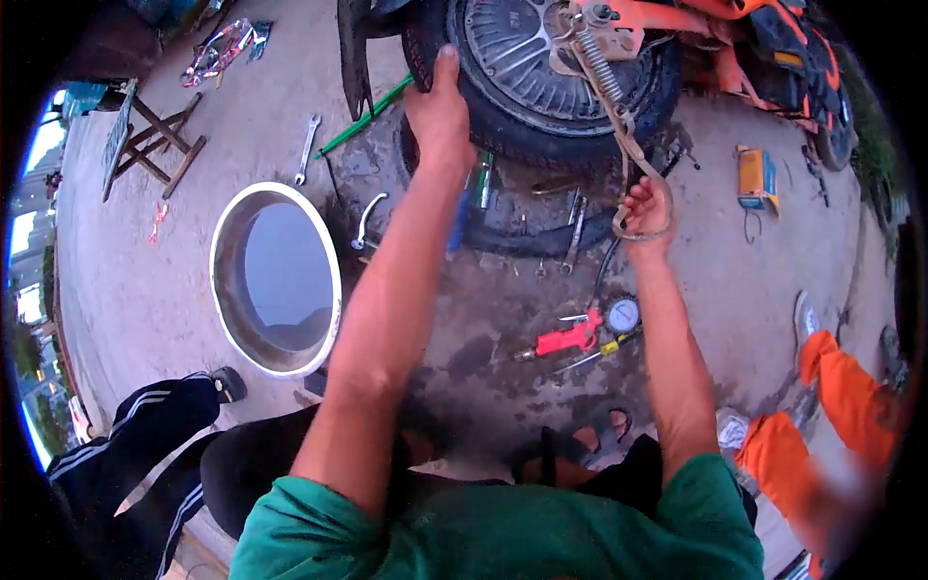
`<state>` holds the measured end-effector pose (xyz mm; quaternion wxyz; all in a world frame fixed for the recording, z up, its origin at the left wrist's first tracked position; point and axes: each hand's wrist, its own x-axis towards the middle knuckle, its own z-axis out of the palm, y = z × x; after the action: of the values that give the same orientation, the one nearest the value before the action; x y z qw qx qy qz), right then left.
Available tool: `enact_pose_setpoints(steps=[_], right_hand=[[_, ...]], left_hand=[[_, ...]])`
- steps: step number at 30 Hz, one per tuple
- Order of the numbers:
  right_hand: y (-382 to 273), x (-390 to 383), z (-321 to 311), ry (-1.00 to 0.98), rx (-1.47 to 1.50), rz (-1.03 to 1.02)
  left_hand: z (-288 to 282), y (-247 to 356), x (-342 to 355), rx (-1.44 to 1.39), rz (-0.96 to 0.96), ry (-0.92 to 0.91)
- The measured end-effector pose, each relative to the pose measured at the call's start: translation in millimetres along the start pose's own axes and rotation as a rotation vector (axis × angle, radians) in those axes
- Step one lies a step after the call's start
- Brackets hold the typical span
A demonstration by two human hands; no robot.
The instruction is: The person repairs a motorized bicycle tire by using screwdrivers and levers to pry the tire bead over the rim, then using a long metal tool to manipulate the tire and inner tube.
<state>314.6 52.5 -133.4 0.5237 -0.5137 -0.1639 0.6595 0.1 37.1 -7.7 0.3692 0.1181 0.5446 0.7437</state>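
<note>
Left hand (442, 126) at 12 o'clock bracing tyre (522, 145) at 1 — fingers mostly hiding, can't tell spread. Right hand (650, 213) at 2, grip curling round tan strap (633, 150). Tyre's already sitting round wheel (503, 48); strap's looking unfastened — securing's probably pending.

Grey concrete ground (145, 314), dark damp patches (471, 356), folding wooden stool (162, 127), daylight, greenery (878, 130)

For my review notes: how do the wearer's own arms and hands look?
Short green sleeves end above the elbows, leaving both forearms bare. The left hand and right hand are ungloved; no watch or bracelet shows.
</note>
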Motion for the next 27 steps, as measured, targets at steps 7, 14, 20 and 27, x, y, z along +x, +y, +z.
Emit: enact_pose_setpoints(steps=[7, 14, 20, 27], right_hand=[[4, 4, 6, -0.025, -0.012, 0.004], [-27, -6, 70, -0.367, 0.099, 0.209], [-65, 1, 112, -0.208, -0.089, 0.281], [-55, -15, 103, -0.045, -0.506, 0.143]], left_hand=[[-8, -16, 6, -0.115, -0.046, 0.009], [-11, -15, 10, -0.124, -0.005, -0.057], [2, -6, -22, -0.153, -0.187, -0.028], [-5, -27, -48, 0.244, 0.087, 0.083]])
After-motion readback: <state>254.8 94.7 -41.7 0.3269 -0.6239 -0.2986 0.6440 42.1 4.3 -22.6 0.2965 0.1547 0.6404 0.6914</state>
